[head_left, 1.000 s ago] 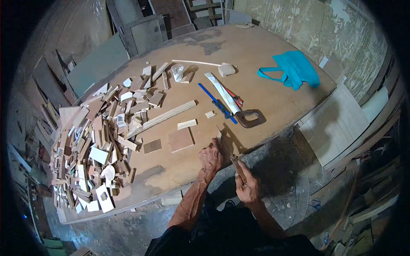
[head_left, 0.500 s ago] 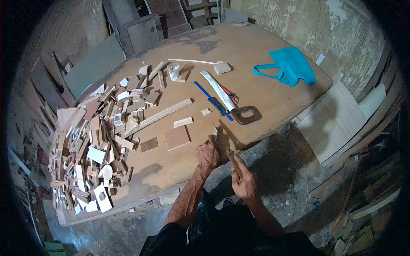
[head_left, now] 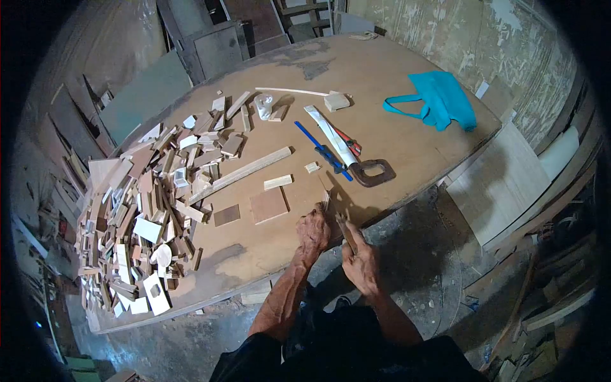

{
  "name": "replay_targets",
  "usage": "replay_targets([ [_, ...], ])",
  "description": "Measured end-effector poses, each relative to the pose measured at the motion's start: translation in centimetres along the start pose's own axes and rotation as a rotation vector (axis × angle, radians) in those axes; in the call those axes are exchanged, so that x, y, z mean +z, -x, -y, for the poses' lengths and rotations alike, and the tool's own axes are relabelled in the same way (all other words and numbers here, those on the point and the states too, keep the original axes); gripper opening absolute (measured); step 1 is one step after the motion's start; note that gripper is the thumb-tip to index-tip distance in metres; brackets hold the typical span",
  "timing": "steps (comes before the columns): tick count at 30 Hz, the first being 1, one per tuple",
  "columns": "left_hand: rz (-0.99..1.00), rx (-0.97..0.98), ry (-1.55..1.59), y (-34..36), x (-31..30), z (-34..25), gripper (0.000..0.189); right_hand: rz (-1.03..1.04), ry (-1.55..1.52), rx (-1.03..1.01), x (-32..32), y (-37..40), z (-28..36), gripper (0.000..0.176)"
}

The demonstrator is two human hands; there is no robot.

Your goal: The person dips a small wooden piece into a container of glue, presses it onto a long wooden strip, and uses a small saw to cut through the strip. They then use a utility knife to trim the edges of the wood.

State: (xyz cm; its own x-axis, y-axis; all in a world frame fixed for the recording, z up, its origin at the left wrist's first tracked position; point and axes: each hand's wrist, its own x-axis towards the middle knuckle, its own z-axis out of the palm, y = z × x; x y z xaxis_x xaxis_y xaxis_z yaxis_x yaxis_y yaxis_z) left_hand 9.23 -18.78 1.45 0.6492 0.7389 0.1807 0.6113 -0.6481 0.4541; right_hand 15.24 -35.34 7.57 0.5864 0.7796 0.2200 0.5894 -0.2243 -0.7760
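My left hand (head_left: 312, 230) is closed at the table's near edge. A small thin, pale piece like a wood sliver (head_left: 327, 198) rises from its fingertips. To its right, my right hand (head_left: 360, 262) is wrapped round a narrow brown strip that looks like wood (head_left: 347, 232), its upper end pointing toward the left hand. Just left of the hands lie a square reddish-brown wood piece (head_left: 268, 205), a smaller dark square (head_left: 226, 215) and a short pale block (head_left: 278, 182). Beyond the hands are a handsaw (head_left: 374, 173) with a wrapped blade and a blue bar-like tool (head_left: 323, 151).
A large heap of wood offcuts (head_left: 149, 207) covers the left of the table (head_left: 382, 83). A long wood strip (head_left: 245, 173) lies beside it. Farther back are a clear cup (head_left: 263, 107), a wood block (head_left: 337, 101) and a turquoise bag (head_left: 443, 102). Plywood (head_left: 503, 178) leans at right.
The right hand and its strip have shifted slightly up and left, nearer the left hand. The whole view has moved a little; the things on the table stay put.
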Motion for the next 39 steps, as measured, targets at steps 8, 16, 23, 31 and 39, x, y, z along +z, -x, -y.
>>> replay_targets([
  [8, -0.004, 0.001, -0.006, 0.2, -0.2, -0.3, 0.038, -0.049, -0.141, 0.016, -0.7, 1.9, 0.0, 0.046],
  [16, 0.087, -0.015, -0.087, -0.4, -0.7, -0.2, 0.037, 0.027, -0.144, 0.058, -1.4, 2.1, -0.1, 0.049],
  [23, 0.002, 0.042, -0.011, 0.0, 0.2, 0.6, 0.044, 0.017, -0.074, 0.058, 0.2, -0.6, -0.3, 0.048],
  [31, -0.060, 0.096, -0.032, 0.2, 0.8, 0.9, 0.040, -0.006, -0.124, 0.022, -0.4, 1.1, -0.5, 0.050],
  [39, 0.011, 0.032, -0.020, 0.2, -0.3, 0.1, 0.047, -0.064, -0.201, -0.047, -0.8, 2.8, -0.6, 0.045],
])
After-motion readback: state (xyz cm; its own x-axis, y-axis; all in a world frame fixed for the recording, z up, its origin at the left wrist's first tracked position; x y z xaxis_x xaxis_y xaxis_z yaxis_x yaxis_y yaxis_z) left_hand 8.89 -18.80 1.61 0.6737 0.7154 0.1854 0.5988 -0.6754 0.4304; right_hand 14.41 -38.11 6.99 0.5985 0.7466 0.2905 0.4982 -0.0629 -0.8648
